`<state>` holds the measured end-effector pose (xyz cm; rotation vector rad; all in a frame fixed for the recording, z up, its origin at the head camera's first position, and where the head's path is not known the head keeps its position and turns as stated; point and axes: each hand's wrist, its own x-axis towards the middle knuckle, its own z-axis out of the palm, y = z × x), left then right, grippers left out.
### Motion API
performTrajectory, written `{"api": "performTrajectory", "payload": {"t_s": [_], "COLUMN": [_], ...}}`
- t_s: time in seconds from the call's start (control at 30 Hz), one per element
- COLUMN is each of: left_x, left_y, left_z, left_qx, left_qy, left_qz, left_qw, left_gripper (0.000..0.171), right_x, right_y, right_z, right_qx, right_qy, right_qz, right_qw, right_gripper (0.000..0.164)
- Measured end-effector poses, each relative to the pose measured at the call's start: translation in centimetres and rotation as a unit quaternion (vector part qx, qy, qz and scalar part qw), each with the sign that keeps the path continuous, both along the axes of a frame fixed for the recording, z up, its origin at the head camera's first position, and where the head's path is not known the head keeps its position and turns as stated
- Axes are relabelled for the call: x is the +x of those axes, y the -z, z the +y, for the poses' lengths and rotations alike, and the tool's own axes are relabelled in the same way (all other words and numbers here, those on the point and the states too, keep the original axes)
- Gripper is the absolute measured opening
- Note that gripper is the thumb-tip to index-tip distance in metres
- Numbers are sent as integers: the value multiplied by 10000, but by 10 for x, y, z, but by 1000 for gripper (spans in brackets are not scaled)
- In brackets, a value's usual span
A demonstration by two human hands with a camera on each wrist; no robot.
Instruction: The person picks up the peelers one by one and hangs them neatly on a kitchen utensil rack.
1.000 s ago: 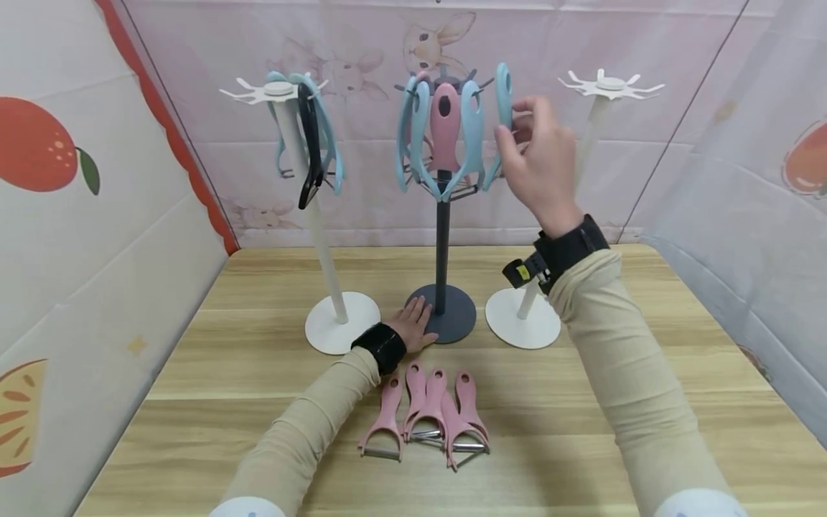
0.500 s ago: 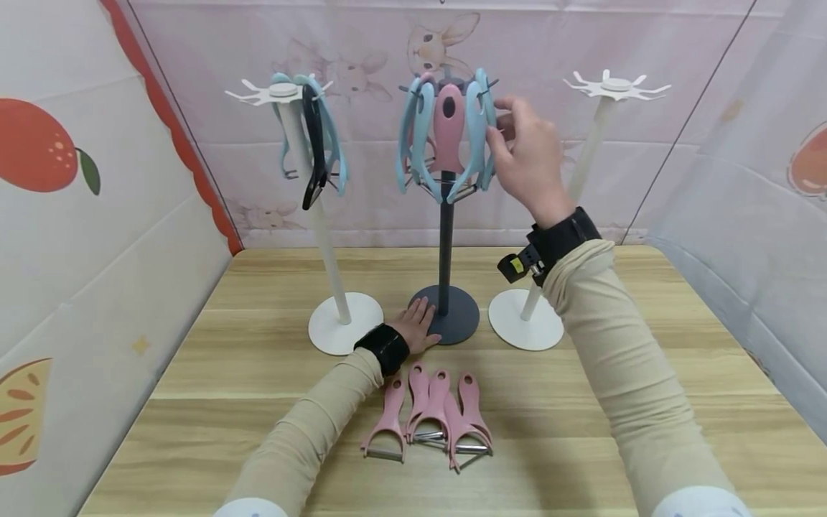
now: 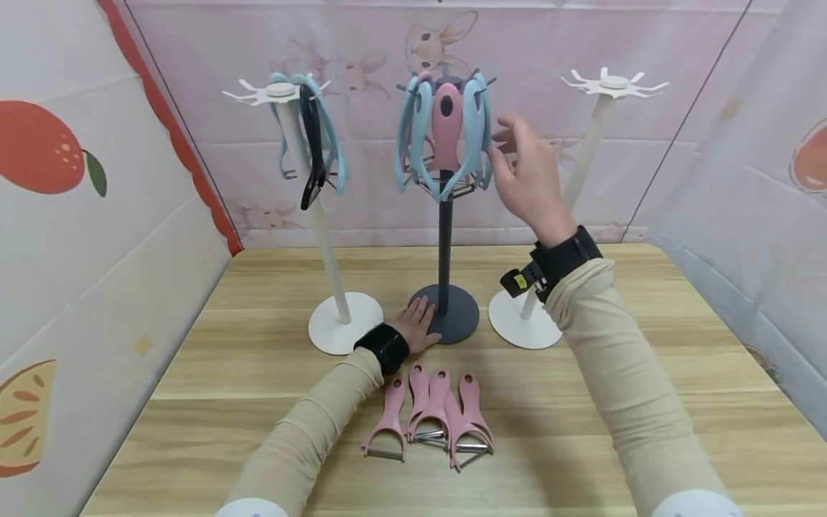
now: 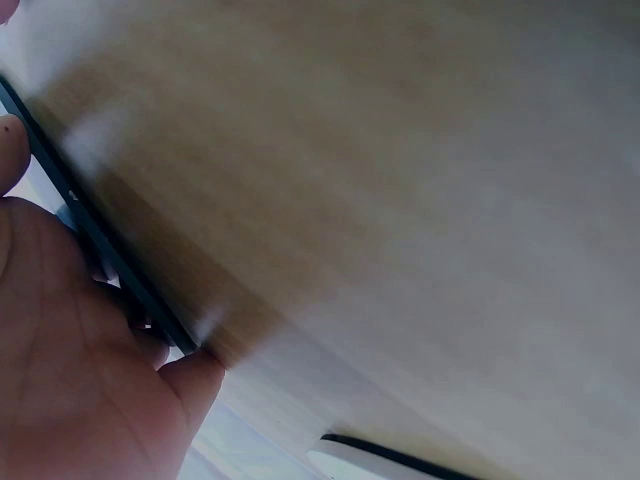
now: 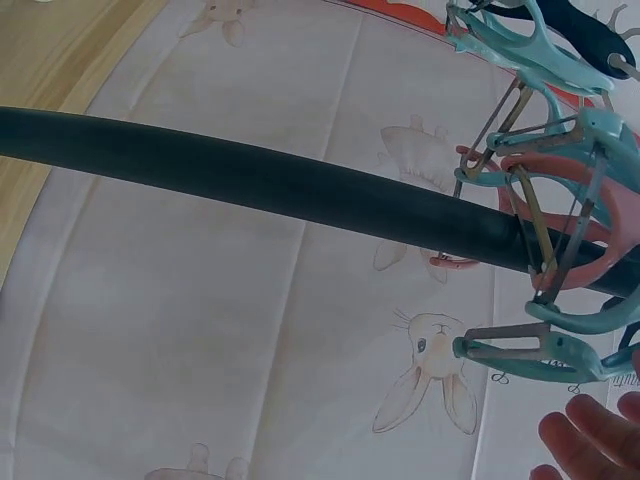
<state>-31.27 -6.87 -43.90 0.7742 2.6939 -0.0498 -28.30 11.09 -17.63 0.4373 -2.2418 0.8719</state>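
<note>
A dark stand [image 3: 445,240] in the head view carries several blue peelers and a pink peeler [image 3: 446,133] on its top hooks. My left hand [image 3: 416,327] rests with spread fingers on the stand's round base [image 3: 457,327]; the left wrist view shows its palm [image 4: 80,350] beside the base rim. My right hand [image 3: 533,183] is beside the rightmost blue peeler [image 3: 487,136], fingers loosely bent and holding nothing. Whether the thumb touches that peeler cannot be told. In the right wrist view, fingertips [image 5: 590,435] are just below a hanging blue peeler [image 5: 550,358].
Several pink peelers [image 3: 439,395] lie on the wooden table [image 3: 258,402] in front of the dark stand. To the left, a white stand [image 3: 328,251] bears blue peelers and a black peeler [image 3: 313,151]. Another white stand [image 3: 584,158], its hooks bare, is behind my right forearm.
My right hand brought a blue peeler left onto the dark stand's hook and let it go. The hand then lowered slightly. My left hand stayed on the base.
</note>
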Motion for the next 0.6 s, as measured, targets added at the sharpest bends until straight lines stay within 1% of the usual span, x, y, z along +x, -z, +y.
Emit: {"api": "performTrajectory", "payload": {"t_s": [0.1, 0.17, 0.23, 0.3, 0.33, 0.47, 0.6], "left_x": [2, 2, 2, 1, 0, -1, -2], "left_y": [-3, -5, -5, -4, -2, -1, -1], "left_z": [0, 1, 1, 1, 2, 2, 2], "left_qx": [73, 32, 55, 67, 16, 39, 123], "left_qy": [16, 18, 24, 37, 54, 50, 47], "left_qz": [-35, -72, -74, -62, -53, -31, -55], "left_qw": [10000, 10000, 10000, 10000, 10000, 10000, 9999], "left_gripper": [65, 65, 65, 66, 66, 66, 66], "right_x": [6, 11, 15, 20, 23, 33, 44], "right_y": [10, 18, 27, 36, 40, 57, 76], "right_z": [5, 8, 11, 14, 15, 18, 20], "right_qx": [104, 165, 213, 227, 225, 284, 512], "right_qy": [48, 44, 12, -53, -82, -219, -190], "right_qz": [295, 502, 618, 570, 509, 217, 63], "right_qw": [9995, 9986, 9979, 9981, 9984, 9991, 9985], "right_gripper": [35, 35, 37, 38, 39, 41, 42]}}
